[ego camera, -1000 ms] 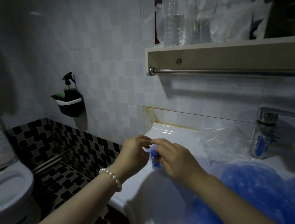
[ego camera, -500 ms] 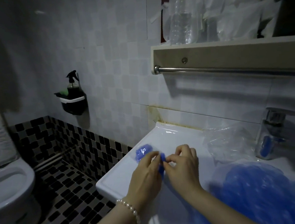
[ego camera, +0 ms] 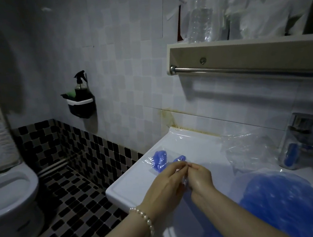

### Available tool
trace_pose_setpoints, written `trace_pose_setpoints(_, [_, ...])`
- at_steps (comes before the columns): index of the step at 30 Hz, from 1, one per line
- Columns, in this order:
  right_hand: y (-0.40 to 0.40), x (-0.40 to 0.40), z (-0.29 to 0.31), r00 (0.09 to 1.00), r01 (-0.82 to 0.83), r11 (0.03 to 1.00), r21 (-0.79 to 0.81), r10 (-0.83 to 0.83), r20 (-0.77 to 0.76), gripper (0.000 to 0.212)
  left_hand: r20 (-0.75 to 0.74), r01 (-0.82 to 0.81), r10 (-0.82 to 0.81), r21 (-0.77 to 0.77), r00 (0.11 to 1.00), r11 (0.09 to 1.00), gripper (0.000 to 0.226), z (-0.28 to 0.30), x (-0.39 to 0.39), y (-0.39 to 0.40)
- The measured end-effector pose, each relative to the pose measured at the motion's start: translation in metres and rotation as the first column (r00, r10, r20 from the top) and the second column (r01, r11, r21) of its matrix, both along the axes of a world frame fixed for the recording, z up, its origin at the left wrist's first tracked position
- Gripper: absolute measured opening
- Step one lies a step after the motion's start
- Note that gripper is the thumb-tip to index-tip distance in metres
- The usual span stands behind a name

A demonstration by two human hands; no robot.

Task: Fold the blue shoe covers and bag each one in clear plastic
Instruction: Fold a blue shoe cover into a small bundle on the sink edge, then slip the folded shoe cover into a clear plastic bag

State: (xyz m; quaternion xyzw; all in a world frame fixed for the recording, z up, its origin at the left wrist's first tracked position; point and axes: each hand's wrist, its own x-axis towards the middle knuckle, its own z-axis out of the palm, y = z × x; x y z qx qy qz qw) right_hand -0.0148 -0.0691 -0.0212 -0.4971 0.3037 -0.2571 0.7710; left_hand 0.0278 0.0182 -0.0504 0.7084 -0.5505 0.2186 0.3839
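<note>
1. Blue shoe covers (ego camera: 290, 207) form the largest mass, a loose heap in the lower right of the frame, lying in the sink basin and cut off by the right and bottom edges.
2. White sink top (ego camera: 197, 148), serving as the bench, fills the lower centre; its front left corner juts over the black and white chequered floor.
3. Crumpled clear plastic bags (ego camera: 248, 150) lie at centre right against the wall, just left of the chrome tap (ego camera: 296, 143); how many there are is hard to make out.
4. Left hand (ego camera: 166, 181), with a pearl bracelet (ego camera: 143, 218) at the wrist, and right hand (ego camera: 199, 176) meet at lower centre, fingertips pinched together on a small clear bag.
5. A folded shoe cover (ego camera: 179, 158) peeks out just above the fingertips; most of it is hidden by the hands.
6. One bagged shoe cover (ego camera: 159, 160) rests on the bench just left of the hands.
7. No brand, label or writing can be read anywhere; the dim light blurs the bottle on the upper right shelf (ego camera: 240, 50).
</note>
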Motion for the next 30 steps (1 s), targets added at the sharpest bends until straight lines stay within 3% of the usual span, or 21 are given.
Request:
trace_pose_setpoints(2, [0.003, -0.003, 0.000, 0.999, -0.005, 0.995, 0.101, 0.001, 0.041, 0.023, -0.008, 0.054, -0.054, -0.039, 0.999, 0.998, 0.038, -0.001, -0.001, 0.002])
trace_pose_setpoints(4, [0.000, -0.003, 0.002, 0.997, 0.029, 0.996, 0.083, -0.034, 0.070, 0.018, -0.025, 0.078, -0.082, -0.113, 0.996, 0.991, 0.027, -0.003, -0.003, 0.008])
trace_pose_setpoints(6, [-0.008, -0.001, 0.007, 0.992, 0.094, 0.994, 0.058, -0.099, 0.083, 0.010, -0.134, -0.050, 0.017, -0.246, 0.991, 0.968, 0.006, 0.000, -0.003, 0.014])
trace_pose_setpoints(7, [-0.012, 0.000, 0.010, 0.989, 0.120, 0.992, 0.046, -0.124, 0.084, 0.006, -0.259, -0.176, 0.094, -0.313, 0.961, 0.933, 0.020, 0.001, 0.000, 0.015])
trace_pose_setpoints(8, [-0.016, 0.002, 0.012, 0.985, 0.139, 0.990, 0.035, -0.141, 0.099, 0.002, -0.469, -0.283, 0.107, -0.323, 0.877, 0.903, 0.032, 0.005, 0.003, 0.014])
trace_pose_setpoints(9, [-0.019, 0.003, 0.013, 0.982, 0.144, 0.989, 0.026, -0.146, 0.124, 0.005, -0.701, -0.331, 0.039, -0.287, 0.712, 0.899, 0.042, 0.012, 0.005, 0.013])
trace_pose_setpoints(10, [-0.021, 0.004, 0.014, 0.980, 0.136, 0.991, 0.018, -0.137, 0.147, 0.009, -0.875, -0.321, -0.065, -0.244, 0.479, 0.915, 0.048, 0.016, 0.009, 0.010])
trace_pose_setpoints(11, [-0.022, 0.004, 0.014, 0.978, 0.131, 0.991, 0.005, -0.130, 0.162, 0.011, -0.951, -0.283, -0.169, -0.242, 0.261, 0.928, 0.049, 0.019, 0.012, 0.007])
trace_pose_setpoints(12, [-0.023, 0.005, 0.012, 0.978, 0.134, 0.991, -0.013, -0.130, 0.161, 0.008, -0.959, -0.250, -0.260, -0.281, 0.113, 0.927, 0.048, 0.021, 0.014, 0.005])
trace_pose_setpoints(13, [-0.022, 0.005, 0.010, 0.979, 0.138, 0.990, -0.031, -0.132, 0.158, 0.003, -0.940, -0.223, -0.340, -0.339, 0.032, 0.914, 0.048, 0.023, 0.013, 0.002])
trace_pose_setpoints(15, [-0.020, 0.006, 0.005, 0.981, 0.149, 0.984, -0.096, -0.135, 0.142, 0.013, -0.895, -0.182, -0.445, -0.439, 0.003, 0.880, 0.047, 0.022, 0.012, 0.001])
trace_pose_setpoints(18, [-0.013, 0.003, -0.003, 0.987, 0.110, 0.957, -0.267, -0.075, 0.140, 0.019, -0.860, -0.205, -0.510, -0.500, 0.004, 0.841, 0.019, 0.019, 0.014, 0.006])
trace_pose_setpoints(22, [-0.006, 0.004, -0.013, 0.989, 0.083, 0.923, -0.377, -0.031, 0.142, 0.022, -0.841, -0.198, -0.541, -0.530, 0.002, 0.824, 0.032, 0.020, 0.013, 0.010])
trace_pose_setpoints(27, [-0.011, 0.008, -0.023, 0.990, 0.073, 0.902, -0.425, -0.014, 0.141, 0.016, -0.875, -0.219, -0.481, -0.480, 0.053, 0.849, 0.014, 0.025, 0.008, 0.010])
trace_pose_setpoints(30, [-0.011, 0.008, -0.025, 0.989, 0.069, 0.870, -0.488, 0.003, 0.145, 0.022, -0.861, -0.234, -0.509, -0.499, 0.022, 0.834, 0.026, 0.024, 0.008, 0.009])
